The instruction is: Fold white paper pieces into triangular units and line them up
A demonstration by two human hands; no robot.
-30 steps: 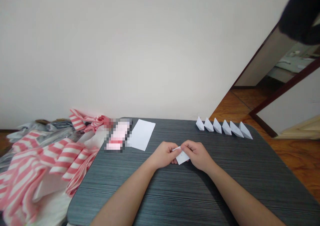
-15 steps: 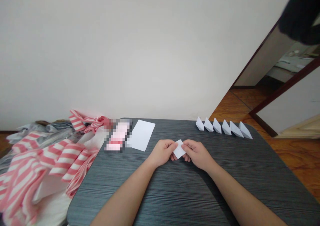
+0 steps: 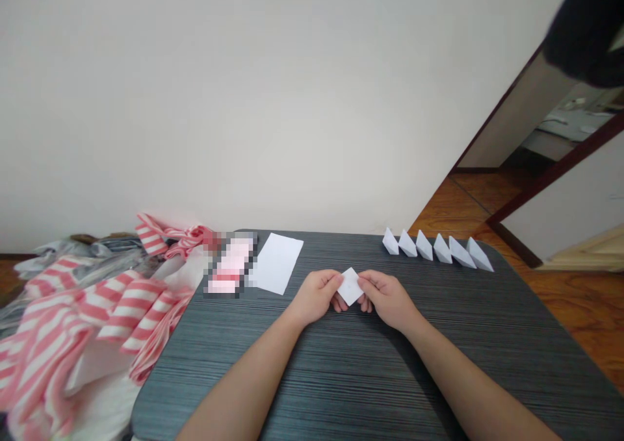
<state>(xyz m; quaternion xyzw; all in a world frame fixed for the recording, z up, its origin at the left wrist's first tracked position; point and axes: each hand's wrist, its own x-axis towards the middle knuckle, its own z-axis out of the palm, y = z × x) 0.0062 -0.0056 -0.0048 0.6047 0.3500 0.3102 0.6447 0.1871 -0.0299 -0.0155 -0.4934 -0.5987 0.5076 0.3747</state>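
Along the far edge of the table [image 3: 312,389], six folded wedges [image 3: 436,248] stand done; my left hand [image 3: 316,296] and right hand [image 3: 387,300] pinch a paper square [image 3: 350,286], one flat sheet [image 3: 277,263] left.

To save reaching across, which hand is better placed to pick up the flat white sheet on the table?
Likely the left hand: it sits closer to the flat white sheet than the right hand does. Both pinch the small folded white paper, so the left would first have to let go.
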